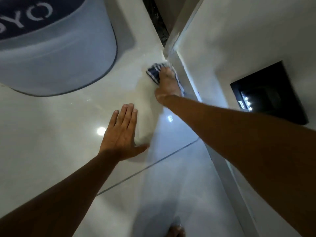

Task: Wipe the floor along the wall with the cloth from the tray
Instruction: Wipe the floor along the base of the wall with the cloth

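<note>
A blue and white striped cloth (153, 72) lies on the glossy pale floor (68, 125), right where it meets the white wall (239, 40). My right hand (168, 82) presses down on the cloth with the arm stretched far forward; its fingers cover most of the cloth. My left hand (122, 132) rests flat on the floor nearer to me, fingers together, thumb out, holding nothing. No tray is in view.
A round grey mat (59, 53) with a dark centre and white letters lies at the upper left. A black wall panel (268, 93) with small lights sits low on the wall. A dark strip (159, 23) runs beyond the wall corner. A tile joint (153, 165) crosses the floor.
</note>
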